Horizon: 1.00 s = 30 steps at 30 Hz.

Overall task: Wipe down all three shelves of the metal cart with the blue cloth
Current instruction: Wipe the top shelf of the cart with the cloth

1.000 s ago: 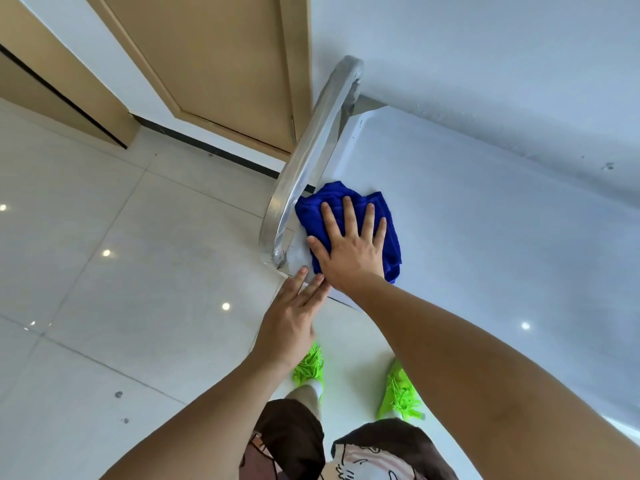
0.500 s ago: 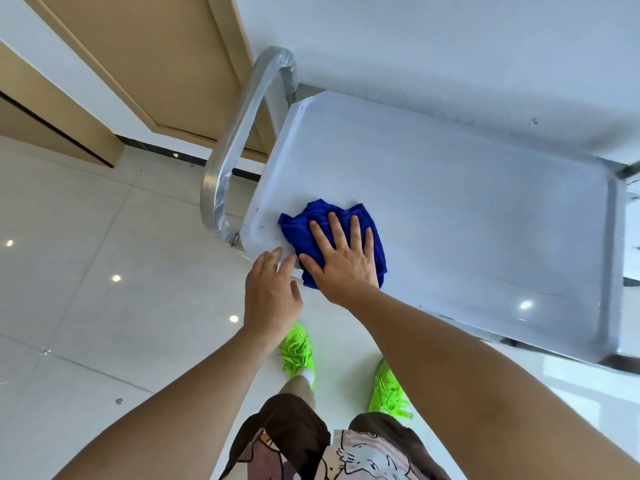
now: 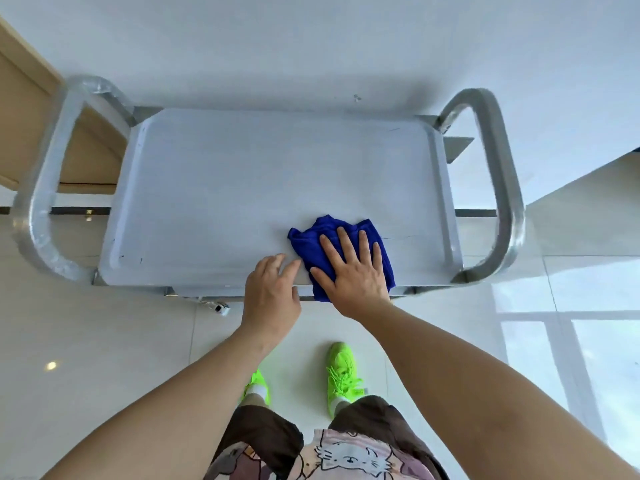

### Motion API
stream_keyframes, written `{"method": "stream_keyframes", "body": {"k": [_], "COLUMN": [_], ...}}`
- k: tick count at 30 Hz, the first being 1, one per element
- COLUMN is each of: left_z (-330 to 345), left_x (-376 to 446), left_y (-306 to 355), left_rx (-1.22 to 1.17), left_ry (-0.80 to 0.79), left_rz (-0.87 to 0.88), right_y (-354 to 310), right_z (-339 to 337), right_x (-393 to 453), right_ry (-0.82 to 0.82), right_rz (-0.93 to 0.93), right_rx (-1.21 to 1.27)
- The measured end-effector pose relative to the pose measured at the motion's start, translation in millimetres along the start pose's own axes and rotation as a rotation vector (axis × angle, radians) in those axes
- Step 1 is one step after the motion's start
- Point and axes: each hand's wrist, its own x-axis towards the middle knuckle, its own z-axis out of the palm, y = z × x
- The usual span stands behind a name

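Note:
The metal cart's top shelf [image 3: 242, 188] fills the middle of the view, seen from above. A crumpled blue cloth [image 3: 311, 244] lies on it near the front edge, right of centre. My right hand [image 3: 353, 271] lies flat on the cloth with fingers spread and straight, pressing it down. My left hand [image 3: 272, 292] rests on the shelf's front rim just left of the cloth, fingers loosely bent over the edge. The two lower shelves are hidden under the top one.
Curved metal handles stand at the cart's left end [image 3: 41, 202] and right end [image 3: 502, 188]. A white wall [image 3: 311, 46] runs behind the cart, with a wooden door [image 3: 20, 98] at the left. My green shoes [image 3: 341, 375] stand on the tiled floor below.
The cloth and my right hand have slid from the shelf's left front corner to right of centre along the front edge. My left hand followed along the rim. The view swung to face the whole cart.

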Motion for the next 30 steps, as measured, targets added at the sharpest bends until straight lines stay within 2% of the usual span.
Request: {"method": "stream_keyframes", "body": {"k": [6,11,16,21,24,30], "left_z": [24,39,38,39,31,3], "left_x": [1,-6,-8,-10,-14,-46], "left_y": [56,62,59,53,42,-23], "left_rx": [0.004,0.025,0.036,-0.051,-0.113,-0.125], "left_ry": [-0.012,0.031,0.04,0.022,0.023,0.172], "left_rz": [0.104,0.131,0.185,0.166,0.188,0.13], "right_y": [76,110,82,51,33,-38], "right_z": [-3,1,13,21,23,29], "right_x": [-24,-46,-54,-42,-34,-24], "right_ry": [0.041,0.118,0.175,0.312,0.336,0.323], "right_rz": [0.11,0.253,0.498,0.672,0.729,0.706], "right_rx": [0.045,0.097,0.254,0.585,0.642,0.655]}}
